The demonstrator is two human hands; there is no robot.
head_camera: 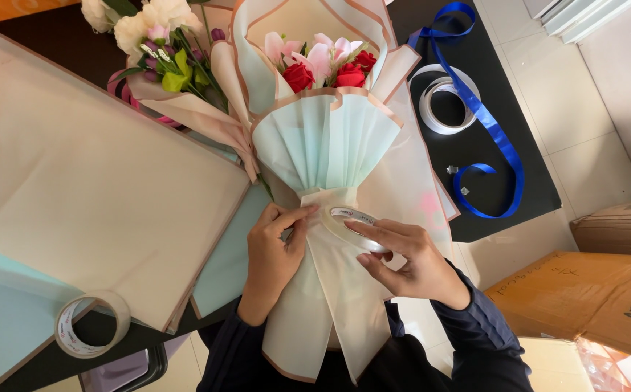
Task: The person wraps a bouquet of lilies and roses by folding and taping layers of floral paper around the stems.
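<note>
Seen from above, the left hand [272, 254] pinches the gathered neck of a wrapped bouquet [326, 145], fingers closed on the paper, while the right hand [406, 261] has its grip clamped on a clear tape roll [353, 226] pressed against that neck. To the left, on the table [490, 65], a second tape roll [92, 324] rests on large paper sheets [90, 189]. Farther off lie another bouquet [167, 58], a white ribbon spool [445, 99] and loose blue ribbon [490, 123].

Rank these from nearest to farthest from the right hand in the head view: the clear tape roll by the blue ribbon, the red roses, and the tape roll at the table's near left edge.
Measured from the right hand:
1. Red roses, straight above it, inside the bouquet wrap.
2. Clear tape roll, up and to the right on the dark table, beside the blue ribbon; nearly level with the roses, too close to call.
3. Tape roll at the left edge, far across to the left.
</note>
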